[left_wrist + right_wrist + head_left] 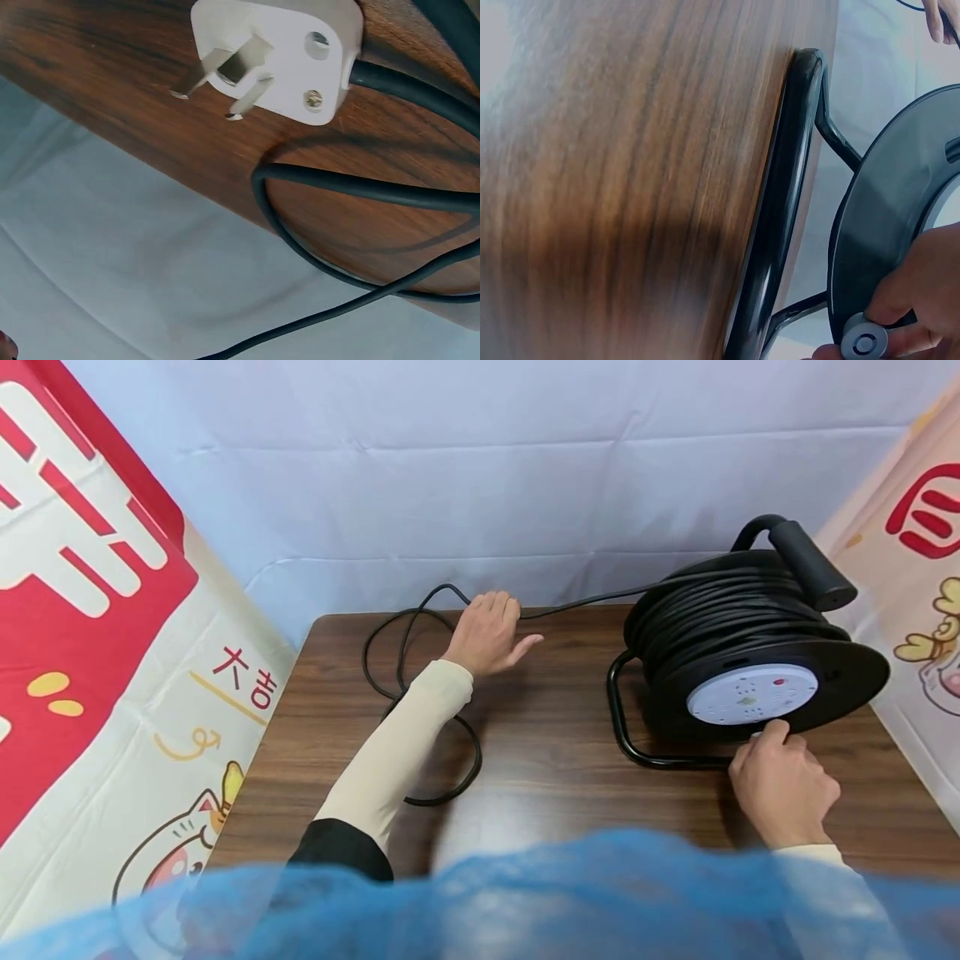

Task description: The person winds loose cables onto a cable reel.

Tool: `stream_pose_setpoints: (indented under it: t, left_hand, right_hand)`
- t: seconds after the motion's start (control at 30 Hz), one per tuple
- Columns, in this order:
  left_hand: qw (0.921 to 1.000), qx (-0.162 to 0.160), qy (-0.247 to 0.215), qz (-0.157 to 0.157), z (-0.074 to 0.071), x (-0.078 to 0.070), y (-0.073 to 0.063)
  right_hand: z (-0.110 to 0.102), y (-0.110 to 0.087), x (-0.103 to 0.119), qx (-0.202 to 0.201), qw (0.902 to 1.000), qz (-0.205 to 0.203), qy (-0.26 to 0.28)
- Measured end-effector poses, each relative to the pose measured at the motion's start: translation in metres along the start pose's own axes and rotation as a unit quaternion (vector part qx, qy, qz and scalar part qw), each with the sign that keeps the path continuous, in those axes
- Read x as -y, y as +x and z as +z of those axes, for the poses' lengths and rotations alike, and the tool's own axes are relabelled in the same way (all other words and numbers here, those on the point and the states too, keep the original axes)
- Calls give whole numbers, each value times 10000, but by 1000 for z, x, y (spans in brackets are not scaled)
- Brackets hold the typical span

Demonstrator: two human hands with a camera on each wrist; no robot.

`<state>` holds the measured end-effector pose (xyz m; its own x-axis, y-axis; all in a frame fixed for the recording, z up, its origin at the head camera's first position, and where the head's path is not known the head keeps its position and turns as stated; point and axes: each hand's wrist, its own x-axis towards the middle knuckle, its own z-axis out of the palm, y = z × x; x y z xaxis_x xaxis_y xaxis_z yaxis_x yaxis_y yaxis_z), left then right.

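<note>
A black cable reel (720,610) stands at the right of the table, wound with black cable and fitted with a white socket panel (752,694). My right hand (783,785) is at the lower rim of its disc, pinching a small grey winding knob (864,341) between thumb and fingers. Out to the left, my left hand (487,631) grips the black cable (581,602) that runs from the reel, its thumb sticking out. Loose cable loops lie beside and under the left forearm. A white three-pin plug (281,56) shows in the left wrist view, on the cable's end.
The reel rests on a black tubular frame (622,727) and has a thick black carry handle (813,564) on top. The wooden table (555,693) meets a pale cloth backdrop (450,485) behind. Printed cloths hang at both sides. Blurred blue material (562,893) crosses the bottom of the head view.
</note>
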<state>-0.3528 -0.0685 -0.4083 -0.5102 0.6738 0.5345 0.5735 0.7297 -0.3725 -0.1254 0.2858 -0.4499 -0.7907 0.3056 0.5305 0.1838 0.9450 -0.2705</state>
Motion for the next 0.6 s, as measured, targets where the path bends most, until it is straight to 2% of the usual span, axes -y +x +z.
stream_pose_setpoints:
  t: [0.23, 0.4, 0.6]
  left_hand:
    - [9998, -206, -10, -13, 2, 3, -2]
    - [9998, -218, 1, -39, 3, 5, -6]
    - [9998, -210, 10, 40, 2, 8, -3]
  right_hand:
    - [4, -5, 5, -226, 9997, -77, -15]
    - [8, -8, 6, -324, 9994, -94, 36]
    - [11, -11, 8, -560, 9984, -118, 31]
